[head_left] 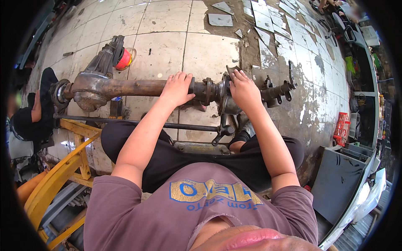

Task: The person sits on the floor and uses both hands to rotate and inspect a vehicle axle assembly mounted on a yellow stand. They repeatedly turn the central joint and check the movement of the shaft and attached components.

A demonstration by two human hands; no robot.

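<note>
A rusty vehicle axle housing (134, 87) stretches left to right in front of me, with a round differential bulge (90, 90) toward its left. My left hand (177, 89) lies palm down on the tube, fingers extended, thumb apart, just left of a bolted collar (206, 91). On the round flanged steering knuckle (225, 100) at the right rests my right hand (245, 90), its fingers laid over the top of the flange; its thumb is hidden. A thin steel rod (176, 125) with a ball-joint end runs below the axle, nearer my legs.
A red-and-yellow can (124, 60) is beside the differential. Yellow metal framing (54, 180) stands at my left, near another person's leg (37, 102). Broken tiles (264, 25) litter the far floor. A red crate (342, 129) and grey cabinet (337, 184) are at right.
</note>
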